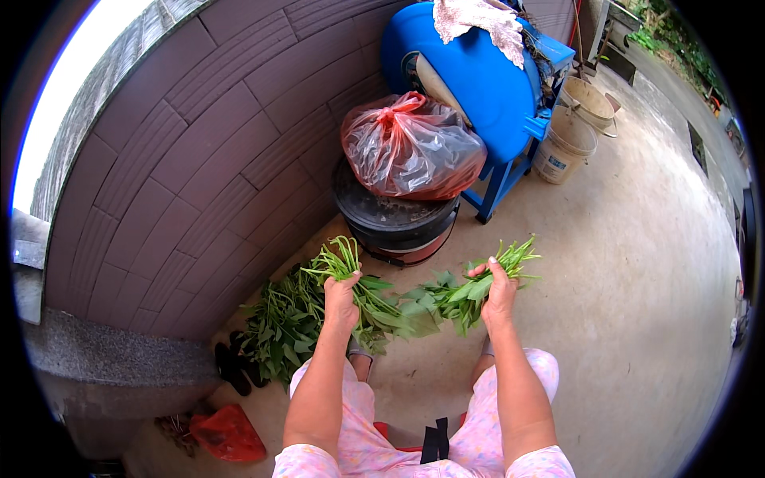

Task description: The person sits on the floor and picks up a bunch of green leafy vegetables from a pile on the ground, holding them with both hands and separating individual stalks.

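My left hand point(341, 298) is closed around a bunch of leafy green stems point(344, 256), with the cut ends pointing up and away and the leaves hanging toward my feet. In my right hand point(500, 293) is another bunch of leafy greens point(464, 295), its pale stems sticking out to the right and its leaves trailing to the left. The leaves of the two bunches come close together between my hands; I cannot tell whether they touch. Beside my left forearm, a larger heap of the same greens point(280, 323) lies on the floor against the wall.
A tied red-and-clear plastic bag point(414, 151) rests on a black-lidded bucket point(396, 219) ahead. Behind it stands a blue machine point(478, 84) with a cloth point(482, 22) on top. Farther right are white buckets point(564, 146). Dark shoes point(233, 368) and a red bag point(229, 434) lie lower left.
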`<action>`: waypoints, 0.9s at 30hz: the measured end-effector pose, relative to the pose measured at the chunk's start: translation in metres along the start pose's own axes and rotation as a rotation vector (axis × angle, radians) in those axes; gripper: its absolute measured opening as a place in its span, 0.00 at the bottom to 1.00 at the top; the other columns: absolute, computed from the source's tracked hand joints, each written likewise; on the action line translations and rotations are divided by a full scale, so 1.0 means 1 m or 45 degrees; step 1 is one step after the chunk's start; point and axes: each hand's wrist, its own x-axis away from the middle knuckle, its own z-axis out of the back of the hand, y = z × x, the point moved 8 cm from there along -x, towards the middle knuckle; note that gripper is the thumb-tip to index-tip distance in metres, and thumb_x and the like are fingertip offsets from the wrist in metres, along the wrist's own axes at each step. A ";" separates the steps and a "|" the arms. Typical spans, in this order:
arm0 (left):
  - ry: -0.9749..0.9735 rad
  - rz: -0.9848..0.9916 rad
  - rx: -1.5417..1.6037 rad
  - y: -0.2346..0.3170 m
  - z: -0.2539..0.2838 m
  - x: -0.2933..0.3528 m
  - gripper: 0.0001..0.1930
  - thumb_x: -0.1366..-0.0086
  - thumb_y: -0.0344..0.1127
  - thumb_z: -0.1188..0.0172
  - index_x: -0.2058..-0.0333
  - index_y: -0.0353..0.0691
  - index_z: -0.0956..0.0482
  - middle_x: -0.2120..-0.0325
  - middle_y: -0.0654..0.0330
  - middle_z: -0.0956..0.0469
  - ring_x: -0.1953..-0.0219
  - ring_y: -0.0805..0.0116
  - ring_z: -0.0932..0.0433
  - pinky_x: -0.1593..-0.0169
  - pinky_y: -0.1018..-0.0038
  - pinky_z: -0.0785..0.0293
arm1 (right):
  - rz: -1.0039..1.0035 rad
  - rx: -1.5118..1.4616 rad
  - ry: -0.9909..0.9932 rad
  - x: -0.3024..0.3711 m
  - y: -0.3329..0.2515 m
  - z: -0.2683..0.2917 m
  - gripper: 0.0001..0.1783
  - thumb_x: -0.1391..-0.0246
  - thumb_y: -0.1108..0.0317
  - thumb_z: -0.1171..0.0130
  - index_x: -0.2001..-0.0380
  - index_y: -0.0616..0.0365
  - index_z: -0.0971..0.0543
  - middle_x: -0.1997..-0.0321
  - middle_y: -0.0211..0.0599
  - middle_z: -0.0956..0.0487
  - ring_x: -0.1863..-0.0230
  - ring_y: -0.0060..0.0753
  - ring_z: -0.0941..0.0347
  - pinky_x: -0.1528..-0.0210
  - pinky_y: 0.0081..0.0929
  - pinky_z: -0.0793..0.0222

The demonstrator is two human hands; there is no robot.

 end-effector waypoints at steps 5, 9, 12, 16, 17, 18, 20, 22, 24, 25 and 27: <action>-0.084 0.058 0.034 -0.007 -0.012 0.004 0.09 0.51 0.24 0.44 0.68 0.33 0.26 0.69 0.62 0.26 0.66 0.72 0.31 0.57 0.76 0.40 | -0.021 -0.027 -0.150 0.003 0.012 -0.011 0.06 0.57 0.75 0.45 0.73 0.60 0.31 0.83 0.30 0.33 0.83 0.21 0.38 0.79 0.19 0.38; -0.177 0.164 0.011 -0.012 -0.031 0.014 0.09 0.50 0.24 0.44 0.67 0.33 0.26 0.71 0.62 0.26 0.67 0.71 0.30 0.59 0.75 0.38 | 0.001 0.290 -0.176 0.007 0.019 -0.012 0.09 0.62 0.77 0.42 0.73 0.60 0.29 0.82 0.25 0.31 0.82 0.17 0.38 0.81 0.16 0.42; -0.259 0.313 0.063 -0.021 -0.042 0.021 0.08 0.51 0.25 0.44 0.69 0.36 0.26 0.74 0.62 0.26 0.70 0.69 0.30 0.64 0.71 0.34 | -0.045 0.397 -0.165 0.007 0.030 -0.011 0.07 0.62 0.73 0.40 0.79 0.56 0.28 0.85 0.24 0.32 0.87 0.16 0.39 0.85 0.16 0.44; -0.342 0.326 0.062 -0.026 -0.048 0.023 0.09 0.50 0.24 0.43 0.68 0.36 0.29 0.73 0.60 0.27 0.72 0.67 0.28 0.66 0.67 0.29 | -0.088 0.474 -0.200 0.012 0.036 -0.015 0.06 0.61 0.73 0.40 0.79 0.57 0.28 0.85 0.24 0.32 0.86 0.16 0.39 0.84 0.16 0.43; -0.342 0.325 0.062 -0.028 -0.050 0.025 0.09 0.50 0.24 0.43 0.68 0.36 0.29 0.73 0.60 0.27 0.72 0.67 0.28 0.66 0.67 0.29 | -0.054 0.460 -0.229 0.012 0.037 -0.017 0.06 0.61 0.73 0.40 0.79 0.57 0.28 0.85 0.24 0.32 0.86 0.16 0.39 0.84 0.16 0.43; -0.299 0.353 0.044 -0.030 -0.053 0.029 0.10 0.51 0.25 0.43 0.67 0.37 0.29 0.72 0.61 0.27 0.70 0.68 0.28 0.66 0.66 0.29 | -0.021 0.448 -0.257 0.013 0.037 -0.019 0.06 0.61 0.72 0.40 0.79 0.57 0.28 0.85 0.24 0.32 0.86 0.17 0.39 0.83 0.16 0.43; -0.265 0.406 -0.004 -0.035 -0.058 0.036 0.11 0.51 0.26 0.42 0.67 0.38 0.29 0.70 0.61 0.28 0.67 0.68 0.29 0.65 0.65 0.30 | -0.032 0.443 -0.276 0.015 0.038 -0.022 0.06 0.60 0.71 0.40 0.79 0.58 0.28 0.85 0.25 0.31 0.85 0.17 0.38 0.83 0.16 0.43; -0.309 0.430 -0.015 -0.039 -0.064 0.040 0.11 0.51 0.26 0.42 0.66 0.38 0.30 0.70 0.61 0.28 0.66 0.69 0.30 0.63 0.67 0.31 | -0.084 0.423 -0.309 0.019 0.038 -0.028 0.06 0.59 0.70 0.41 0.78 0.59 0.27 0.84 0.26 0.30 0.84 0.18 0.36 0.82 0.17 0.41; -0.386 0.441 -0.032 -0.039 -0.075 0.047 0.11 0.50 0.27 0.42 0.66 0.37 0.29 0.70 0.62 0.28 0.65 0.70 0.31 0.62 0.69 0.33 | -0.142 0.388 -0.315 0.021 0.040 -0.032 0.06 0.58 0.70 0.41 0.78 0.59 0.27 0.84 0.26 0.30 0.84 0.19 0.36 0.81 0.17 0.41; -0.386 0.441 -0.032 -0.043 -0.075 0.047 0.11 0.50 0.27 0.42 0.66 0.37 0.29 0.70 0.62 0.28 0.65 0.70 0.31 0.62 0.69 0.33 | -0.199 0.354 -0.321 0.023 0.044 -0.034 0.06 0.58 0.70 0.41 0.78 0.59 0.27 0.83 0.27 0.30 0.84 0.19 0.36 0.81 0.17 0.40; -0.467 0.453 -0.054 -0.052 -0.081 0.048 0.11 0.51 0.26 0.42 0.66 0.37 0.28 0.71 0.63 0.27 0.66 0.70 0.30 0.64 0.68 0.30 | -0.212 0.339 -0.305 0.026 0.046 -0.036 0.06 0.58 0.70 0.41 0.77 0.59 0.27 0.83 0.27 0.30 0.84 0.19 0.36 0.81 0.17 0.40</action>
